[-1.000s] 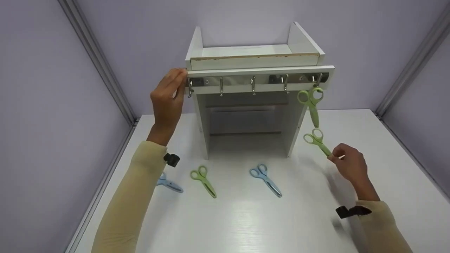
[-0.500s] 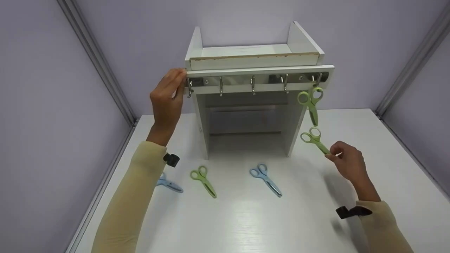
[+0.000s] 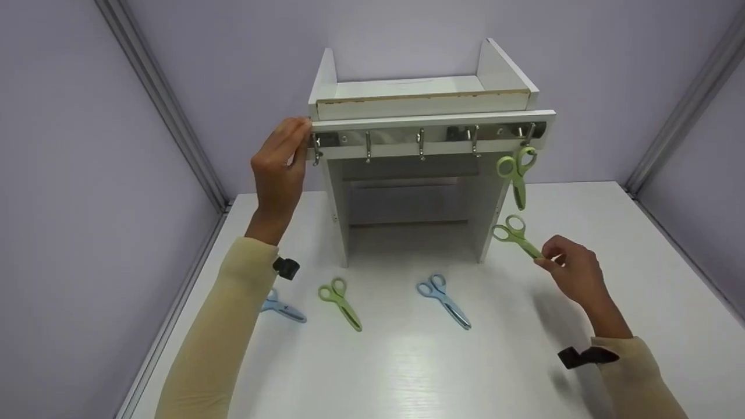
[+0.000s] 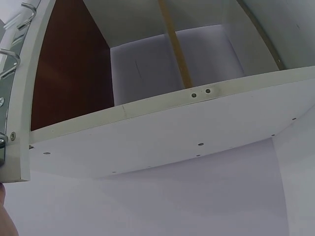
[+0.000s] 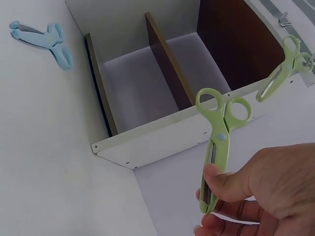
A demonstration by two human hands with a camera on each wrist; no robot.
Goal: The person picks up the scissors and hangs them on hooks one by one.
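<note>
A white shelf unit [image 3: 407, 192] stands at the back of the table, with a metal hook rail [image 3: 428, 137] across its front. My left hand [image 3: 279, 169] rests on the rail's left end [image 4: 10, 147], fingers laid against its edge. My right hand [image 3: 567, 270] pinches the blades of a green pair of scissors [image 3: 515, 235] [image 5: 219, 142], handles up, beside the shelf's right wall. Another green pair [image 3: 515, 171] [image 5: 283, 66] hangs from the rightmost hook. The other hooks are bare.
On the white table [image 3: 407, 366] in front of the shelf lie a blue pair of scissors [image 3: 443, 299] [image 5: 44, 37], a green pair [image 3: 340, 302] and a second blue pair [image 3: 282, 309] partly behind my left forearm. Purple walls close in on both sides.
My right hand has moved the held green scissors slightly left toward the shelf's right wall. The left hand stays on the rail end.
</note>
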